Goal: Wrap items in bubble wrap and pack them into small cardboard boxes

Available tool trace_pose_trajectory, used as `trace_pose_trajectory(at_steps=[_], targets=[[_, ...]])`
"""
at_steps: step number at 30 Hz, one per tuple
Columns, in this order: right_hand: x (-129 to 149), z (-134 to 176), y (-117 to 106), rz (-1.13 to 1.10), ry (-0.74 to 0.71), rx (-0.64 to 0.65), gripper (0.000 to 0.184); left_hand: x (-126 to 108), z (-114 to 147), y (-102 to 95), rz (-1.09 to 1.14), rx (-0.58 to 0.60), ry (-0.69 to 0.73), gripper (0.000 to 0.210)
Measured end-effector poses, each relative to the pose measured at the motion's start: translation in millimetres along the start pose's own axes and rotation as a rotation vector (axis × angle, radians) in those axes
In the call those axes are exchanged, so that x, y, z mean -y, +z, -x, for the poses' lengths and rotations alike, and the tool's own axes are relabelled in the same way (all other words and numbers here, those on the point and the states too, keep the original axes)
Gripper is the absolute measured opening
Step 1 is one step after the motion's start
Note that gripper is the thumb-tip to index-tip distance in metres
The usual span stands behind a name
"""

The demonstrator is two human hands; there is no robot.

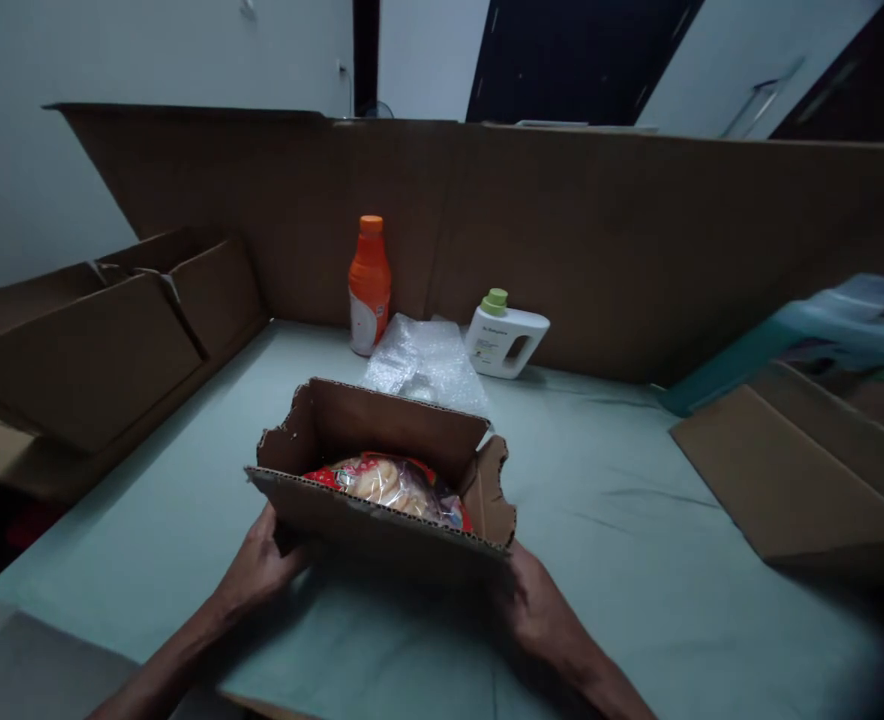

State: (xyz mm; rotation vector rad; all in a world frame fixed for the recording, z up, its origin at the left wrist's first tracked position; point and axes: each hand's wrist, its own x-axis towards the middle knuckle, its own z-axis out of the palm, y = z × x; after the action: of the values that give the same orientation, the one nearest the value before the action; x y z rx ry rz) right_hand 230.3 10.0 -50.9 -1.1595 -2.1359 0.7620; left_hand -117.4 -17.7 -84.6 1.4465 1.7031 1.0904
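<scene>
An open cardboard box (382, 515) is held between my two hands over the near part of the table, its front tilted toward me. Inside lies a clear and red plastic packet (389, 482) of pale round pieces, perhaps biscuits. My left hand (266, 560) grips the box's left end, its fingertips hidden beneath. At the right end my right hand (528, 600) is closed on the box, most of its fingers out of sight under it. Just behind the box lies a sheet of bubble wrap (431, 360).
An orange bottle (370, 285) and a white jug with a green cap (506, 338) stand at the back by a cardboard wall (562, 230). Cardboard boxes flank the pale green table (599, 470): one left (89, 360), another right (794, 480) with a blurred teal container (749, 350).
</scene>
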Motion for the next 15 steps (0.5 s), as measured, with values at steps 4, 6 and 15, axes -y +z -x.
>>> trace_pose_trajectory(at_steps=[4, 6, 15], targets=[[-51, -40, -44, 0.191, 0.042, -0.132, 0.039, 6, -3, 8.2, -0.104, 0.024, 0.039, 0.044], [-73, -71, -55, 0.209, 0.130, -0.236, 0.046, 16, -1, 8.8, -0.181, -0.005, 0.032, 0.042], [-123, -179, -50, -0.012, 0.359, -0.419, 0.056, 35, 9, 14.2, -0.258, -0.106, 0.001, 0.049]])
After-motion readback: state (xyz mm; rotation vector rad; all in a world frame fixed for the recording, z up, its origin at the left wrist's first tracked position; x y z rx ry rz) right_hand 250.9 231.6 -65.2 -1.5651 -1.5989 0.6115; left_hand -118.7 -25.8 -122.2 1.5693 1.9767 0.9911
